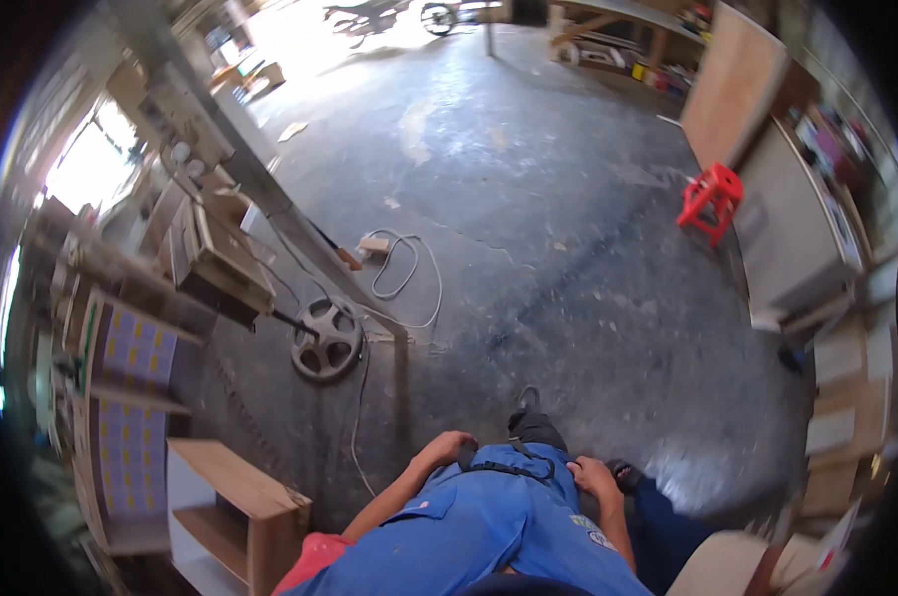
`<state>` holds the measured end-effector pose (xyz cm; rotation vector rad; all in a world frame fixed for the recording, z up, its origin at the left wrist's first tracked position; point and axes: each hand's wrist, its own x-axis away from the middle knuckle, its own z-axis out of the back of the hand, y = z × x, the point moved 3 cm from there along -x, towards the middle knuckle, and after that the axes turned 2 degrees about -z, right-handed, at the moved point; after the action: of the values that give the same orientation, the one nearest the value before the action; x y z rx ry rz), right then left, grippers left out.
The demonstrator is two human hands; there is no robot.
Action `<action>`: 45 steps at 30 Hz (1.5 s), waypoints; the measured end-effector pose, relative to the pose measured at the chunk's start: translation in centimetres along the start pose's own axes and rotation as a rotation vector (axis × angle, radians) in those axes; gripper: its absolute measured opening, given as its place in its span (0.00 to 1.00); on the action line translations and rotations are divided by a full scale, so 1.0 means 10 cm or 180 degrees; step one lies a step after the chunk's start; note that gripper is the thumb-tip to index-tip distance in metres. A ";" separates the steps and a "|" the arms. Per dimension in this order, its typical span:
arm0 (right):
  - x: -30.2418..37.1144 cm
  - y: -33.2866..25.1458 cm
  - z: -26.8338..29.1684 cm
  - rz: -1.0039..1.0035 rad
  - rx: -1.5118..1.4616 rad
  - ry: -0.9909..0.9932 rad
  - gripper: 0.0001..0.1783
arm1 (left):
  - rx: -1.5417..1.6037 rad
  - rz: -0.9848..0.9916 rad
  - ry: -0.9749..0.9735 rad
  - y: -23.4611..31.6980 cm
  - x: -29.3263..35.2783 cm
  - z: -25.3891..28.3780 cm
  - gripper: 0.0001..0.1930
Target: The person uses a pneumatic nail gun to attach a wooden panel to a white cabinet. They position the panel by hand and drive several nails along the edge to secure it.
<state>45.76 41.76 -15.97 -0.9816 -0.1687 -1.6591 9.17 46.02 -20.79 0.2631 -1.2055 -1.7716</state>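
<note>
My left hand (449,446) hangs beside my left hip, its fingers curled in against a small dark shape at the edge of my blue shirt (499,512). Whether that shape is held or is part of my clothing, I cannot make out. On the other side, my right hand (594,477) is low at the shirt's right edge, back upward; most of its fingers are turned under and hidden. A black strap with a buckle (514,469) crosses the shirt front. One dark shoe (529,399) points forward on the concrete floor (528,258).
At my left are a wooden cabinet carcass (235,482), a machine with a spoked handwheel (327,340), and a white cable (437,288) looping over the floor. A red stool (712,202) stands right, beside leaning panels (732,84). Another person's dark-clothed leg (663,521) is close behind my right hand.
</note>
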 end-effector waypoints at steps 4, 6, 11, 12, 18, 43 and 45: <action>-0.74 -0.22 0.84 0.0560 0.0552 -0.0241 0.21 | 0.1093 0.0447 0.0116 -0.26 -0.55 -0.19 0.16; -1.15 -0.37 1.18 0.0552 0.1394 0.0213 0.19 | 0.1246 0.0531 0.0255 0.22 -0.80 0.33 0.15; -2.41 -0.79 0.99 0.2210 0.1280 -0.0523 0.15 | 0.2509 0.0708 0.0729 0.53 -0.95 0.80 0.07; -2.63 -0.90 0.83 0.2342 0.1396 -0.0598 0.15 | 0.2472 0.0747 0.0907 0.52 -0.95 0.85 0.09; -1.84 -2.74 1.05 0.1860 -0.0180 -0.3158 0.25 | 0.1245 0.1720 0.2440 0.18 -0.78 0.73 0.19; -3.07 -3.75 1.35 0.2340 0.1136 -0.2305 0.23 | 0.3686 0.1118 0.0850 -0.70 -1.24 1.84 0.21; -3.22 -3.69 1.59 0.2173 0.0762 -0.2249 0.23 | 0.3795 0.1303 0.0595 -0.78 -1.52 1.95 0.21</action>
<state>22.33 87.53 -13.66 -1.2294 -0.4350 -0.6173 0.64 70.44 -22.26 0.7690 -1.8805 -0.5030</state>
